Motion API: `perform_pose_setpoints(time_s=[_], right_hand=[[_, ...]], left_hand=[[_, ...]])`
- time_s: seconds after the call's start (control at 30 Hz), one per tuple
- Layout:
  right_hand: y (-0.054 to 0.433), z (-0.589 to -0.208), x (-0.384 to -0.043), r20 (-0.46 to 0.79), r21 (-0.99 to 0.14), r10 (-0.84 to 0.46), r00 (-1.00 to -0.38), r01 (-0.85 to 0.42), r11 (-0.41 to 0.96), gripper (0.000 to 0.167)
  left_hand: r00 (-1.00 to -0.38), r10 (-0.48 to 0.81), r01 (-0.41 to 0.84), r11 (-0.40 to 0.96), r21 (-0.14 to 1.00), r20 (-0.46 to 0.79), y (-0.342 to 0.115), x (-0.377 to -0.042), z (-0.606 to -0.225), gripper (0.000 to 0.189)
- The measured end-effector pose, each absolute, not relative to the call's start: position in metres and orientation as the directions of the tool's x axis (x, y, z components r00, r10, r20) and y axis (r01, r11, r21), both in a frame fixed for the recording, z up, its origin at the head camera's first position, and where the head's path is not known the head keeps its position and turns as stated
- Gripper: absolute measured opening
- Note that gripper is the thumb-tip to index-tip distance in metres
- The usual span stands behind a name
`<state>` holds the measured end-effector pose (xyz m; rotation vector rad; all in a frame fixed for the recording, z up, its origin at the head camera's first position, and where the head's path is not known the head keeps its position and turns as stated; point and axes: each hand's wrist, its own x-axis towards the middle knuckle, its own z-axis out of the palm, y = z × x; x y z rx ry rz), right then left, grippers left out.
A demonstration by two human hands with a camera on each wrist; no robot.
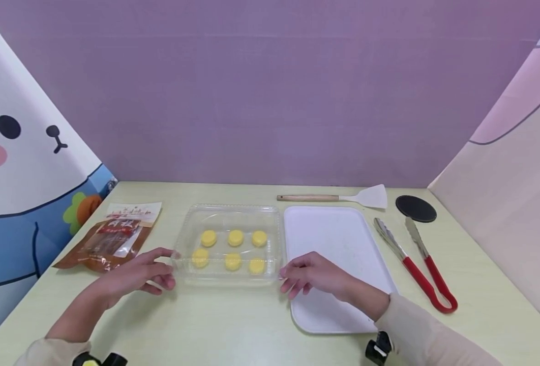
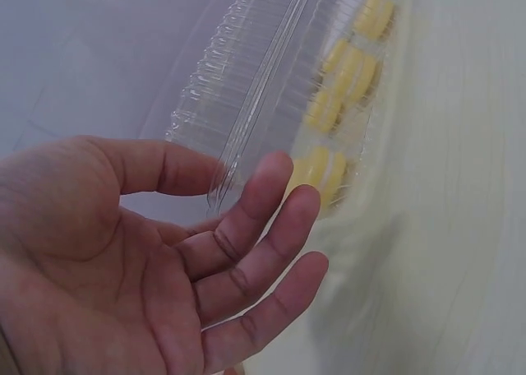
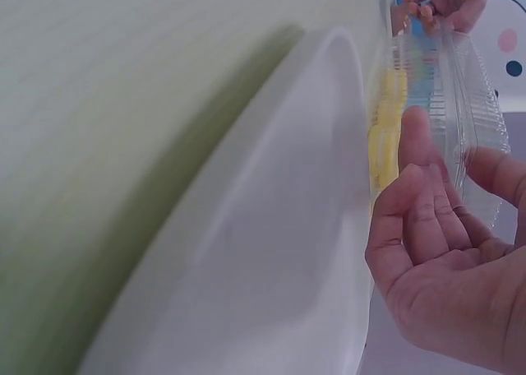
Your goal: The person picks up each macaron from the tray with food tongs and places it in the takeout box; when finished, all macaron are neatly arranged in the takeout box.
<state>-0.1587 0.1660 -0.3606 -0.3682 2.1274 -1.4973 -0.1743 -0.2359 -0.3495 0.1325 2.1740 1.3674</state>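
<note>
A clear plastic clamshell container (image 1: 229, 211) stands in the middle of the table, its lid down. Inside sit several yellow macarons (image 1: 235, 238) in two rows; pale filling shows between their shells in the left wrist view. At the container's left side, my left hand (image 1: 146, 269) pinches the rim (image 2: 246, 136) between thumb and fingers, the other fingers loosely spread below. My right hand (image 1: 313, 274) grips the opposite rim, its thumb on the lip in the right wrist view. This hand is above the left edge of a white tray (image 1: 334, 244).
To the left lies a brown food packet (image 1: 114, 234). Behind the tray is a spatula (image 1: 334, 197) with a wooden handle. Red-handled tongs (image 1: 427, 274) and a black round disc (image 1: 415, 208) lie on the right. A purple wall (image 1: 270, 101) bounds the table's back.
</note>
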Motion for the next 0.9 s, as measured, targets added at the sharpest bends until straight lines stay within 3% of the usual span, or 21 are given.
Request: perform_pose_setpoints(time_s=[0.23, 0.37, 0.6, 0.9], right_hand=[[0.177, -0.353, -0.161, -0.251, -0.913, -0.507, -0.825, 0.028, 0.406, 0.036], [0.194, -0.344, -0.165, -0.189, -0.878, -0.467, -0.864, -0.064, 0.475, 0.034], [0.228, -0.326, -0.168, 0.022, -0.676, -0.293, -0.956, -0.231, 0.7, 0.028], [0.258, -0.315, -0.176, 0.257, -0.404, -0.145, -0.956, -0.242, 0.882, 0.025]], left_hand=[[-0.828, 0.375, -0.19, 0.512, 0.838, -0.417, -0.238, -0.176, -0.344, 0.059], [-0.852, 0.353, -0.123, 0.584, 0.803, -0.387, -0.241, -0.182, -0.336, 0.056], [-0.957, 0.265, 0.116, 0.724, 0.68, -0.119, -0.238, -0.193, -0.333, 0.046], [-0.973, 0.21, 0.232, 0.861, 0.452, 0.101, -0.228, -0.212, -0.332, 0.05]])
